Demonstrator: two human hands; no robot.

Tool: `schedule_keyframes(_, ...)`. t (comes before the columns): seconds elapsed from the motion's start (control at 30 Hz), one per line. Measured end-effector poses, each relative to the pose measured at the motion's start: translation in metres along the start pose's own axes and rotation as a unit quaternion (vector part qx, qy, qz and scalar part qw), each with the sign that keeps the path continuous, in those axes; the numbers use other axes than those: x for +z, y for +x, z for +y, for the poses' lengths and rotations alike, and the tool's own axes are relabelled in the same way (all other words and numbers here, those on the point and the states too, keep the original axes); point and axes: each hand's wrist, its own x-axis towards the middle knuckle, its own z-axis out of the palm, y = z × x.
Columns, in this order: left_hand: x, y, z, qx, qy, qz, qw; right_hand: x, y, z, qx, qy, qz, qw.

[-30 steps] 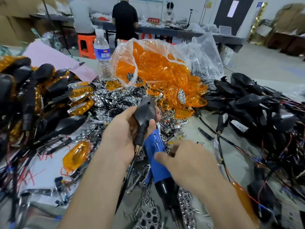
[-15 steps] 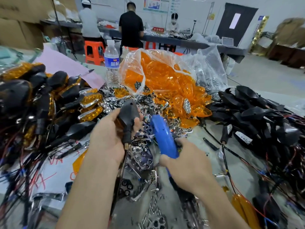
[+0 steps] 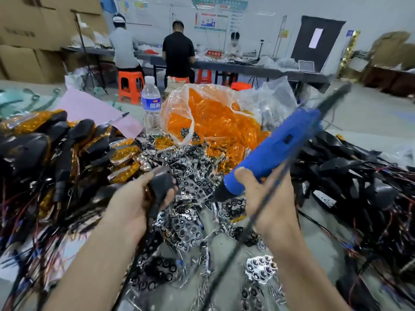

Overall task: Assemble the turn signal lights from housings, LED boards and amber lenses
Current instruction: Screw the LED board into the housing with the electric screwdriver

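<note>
My left hand [image 3: 132,203] grips a black turn signal housing [image 3: 160,182] by its body, the stalk pointing down toward me. My right hand [image 3: 267,203] grips a blue electric screwdriver [image 3: 276,149], raised over the table, its black nose end down by my fingers and its cord trailing across my wrist. A clear bag of amber lenses [image 3: 215,122] lies open behind both hands. Chrome reflector boards [image 3: 190,225] are scattered under and between my hands. Finished lights with amber lenses [image 3: 121,156] are stacked at the left.
A pile of black housings with wires [image 3: 350,176] fills the right side. A water bottle [image 3: 151,106] stands behind the parts beside a pink sheet [image 3: 89,108]. Three people work at a far table [image 3: 247,68] with orange stools.
My right hand has lifted the blue screwdriver off the table and swung its rear end up to the right. My left hand with the housing has stayed near the same place.
</note>
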Motion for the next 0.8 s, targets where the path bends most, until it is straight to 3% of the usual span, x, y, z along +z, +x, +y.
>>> schedule_keyframes(0.13,-0.004,-0.011,-0.029,0.075,0.067,0.005,0.995,0.008,-0.005,0.006,0.055,0.269,0.041,0.961)
schedule_keyframes(0.27,-0.002,-0.009,-0.043,0.108,0.102,-0.009,0.989,0.006,-0.014,0.019,0.146,0.413,0.066,0.897)
schedule_keyframes(0.47,0.005,-0.002,-0.057,0.121,0.108,-0.022,0.986,0.002,-0.021,0.035,0.176,0.442,0.079,0.876)
schedule_keyframes(0.8,0.003,0.002,-0.06,0.118,0.089,-0.008,0.989,-0.012,-0.024,0.044,0.128,0.431,0.052,0.892)
